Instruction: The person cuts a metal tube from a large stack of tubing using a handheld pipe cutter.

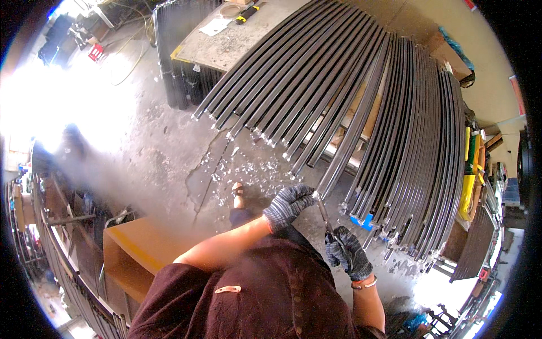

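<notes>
My left hand [287, 208], in a grey knit glove, is closed with its fingertips at the near end of a long dark metal bar [351, 138]. What lies between the fingertips is mostly hidden, but the bar end carries some clear plastic film. My right hand [351, 253], gloved the same way, grips a pair of scissors [323, 216]. Their slim blades point up and away, with the tips touching or very close to that bar end. Dark bars [282, 73] fan out on the left of it, and a tighter row of bars [415, 141] lies on the right.
Clear plastic scraps [248, 166] litter the concrete floor by my foot. A cardboard box [141, 251] stands at my left. Beyond the bars is a worktable [217, 48] with a yellow-and-black tool [247, 14]. A blue piece [362, 221] sits among the right-hand bar ends.
</notes>
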Motion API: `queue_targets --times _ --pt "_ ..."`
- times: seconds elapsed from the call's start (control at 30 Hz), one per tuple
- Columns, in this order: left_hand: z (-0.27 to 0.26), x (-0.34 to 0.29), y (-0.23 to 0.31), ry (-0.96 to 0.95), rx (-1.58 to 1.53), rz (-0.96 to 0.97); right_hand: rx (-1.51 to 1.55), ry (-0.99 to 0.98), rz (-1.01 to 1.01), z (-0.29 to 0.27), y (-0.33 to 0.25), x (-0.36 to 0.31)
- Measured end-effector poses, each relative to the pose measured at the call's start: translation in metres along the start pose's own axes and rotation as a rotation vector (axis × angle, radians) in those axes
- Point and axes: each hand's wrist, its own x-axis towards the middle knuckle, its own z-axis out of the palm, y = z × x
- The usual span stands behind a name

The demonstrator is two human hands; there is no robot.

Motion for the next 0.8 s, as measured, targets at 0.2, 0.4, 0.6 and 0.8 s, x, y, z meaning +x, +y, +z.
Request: queue_targets --times 0.2,0.4,0.6,0.8 --pt "0.000 0.003 -0.009 0.069 0.213 0.212 -0.565 0.083 -0.213 -0.005 -0.017 0.002" --pt "-0.015 0.015 -0.029 0.076 0.663 0.490 0.436 -0.116 0.392 -0.026 -0.033 -0.012" --pt "-0.014 -0.003 -0.003 -0.006 0.345 0.429 0.121 0.173 -0.228 -0.038 -0.091 0.058" --pt "-0.016 -0.019 0.033 0.183 0.624 0.488 -0.344 0.604 -0.288 -0.011 -0.097 0.156"
